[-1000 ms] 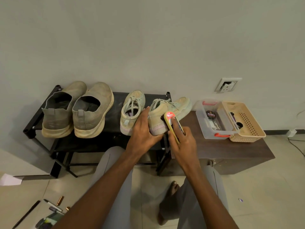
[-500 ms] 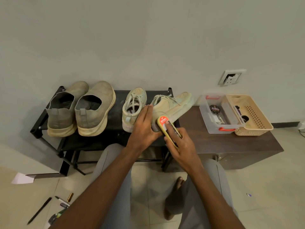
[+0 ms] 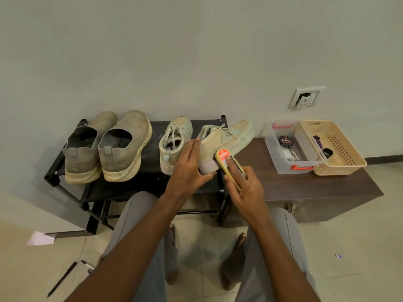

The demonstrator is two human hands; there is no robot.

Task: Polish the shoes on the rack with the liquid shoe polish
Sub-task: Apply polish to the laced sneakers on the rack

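Left hand: I am seeing the left hand (image 3: 189,168) lying on the heel end of the pale green lace-up sneaker (image 3: 224,142), fingers straight and together along its inner side, thumb tucked under the heel at the sole.
Right hand: the right hand (image 3: 246,188) is gripping the yellow liquid shoe polish bottle with the orange-red label (image 3: 226,163); its fingers are wrapping the bottle's far side and the index finger is lying straight along the label.
Polish bottle: it is pointing up and away from me, its rounded upper end touching the sneaker's outer side just above the pale sole, near the heel.
Held sneaker: it is sitting at the right end of the black metal shoe rack (image 3: 152,153), tilted, with its toe reaching over the dark brown wooden bench (image 3: 305,188).
Other shoes: its matching pale green sneaker (image 3: 174,142) is standing just beside it on the left; a pair of grey-beige slip-on shoes (image 3: 106,149) is standing further left, heels toward me.
Bench: a clear plastic box with red clips (image 3: 290,149) is holding a round black polish tin (image 3: 285,141); a beige perforated plastic basket (image 3: 335,149) is touching the box on the right.
Floor: I am looking down on grey trouser legs and bare feet; a black pen (image 3: 62,279) and a scrap of white paper (image 3: 41,239) are lying at the left.
Wall: a white socket plate (image 3: 305,98) is sitting above the box.
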